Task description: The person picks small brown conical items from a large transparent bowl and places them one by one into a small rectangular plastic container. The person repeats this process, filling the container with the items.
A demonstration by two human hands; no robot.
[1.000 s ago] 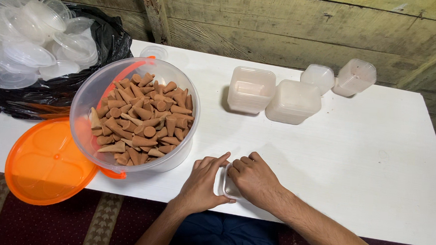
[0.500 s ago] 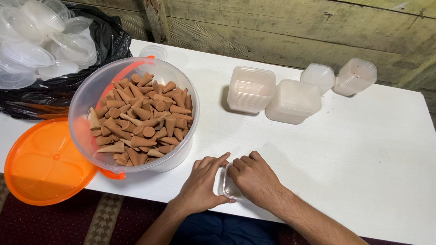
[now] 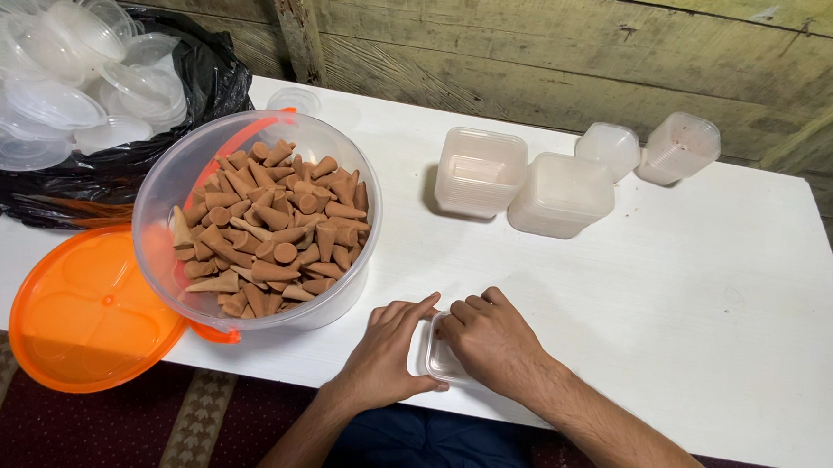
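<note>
Here the small clear container (image 3: 440,361) lies between both hands, left hand (image 3: 387,348) and right hand (image 3: 489,338) fingers curled gripping its sides

1. We see only a corner of the small clear container (image 3: 440,361); the right hand (image 3: 489,342) covers most of it, so we cannot tell what lies inside.
2. The left hand (image 3: 387,351) hides the container's left edge, and we cannot tell how firmly either hand grips.
3. The heap of clear lids (image 3: 54,73) runs off the left edge, as does the black bag (image 3: 197,80) under it.
4. The tabletop (image 3: 698,306) is cut off at the right, and both forearms leave at the bottom.
5. The large tub (image 3: 256,218) hides part of the orange lid (image 3: 89,312).
</note>
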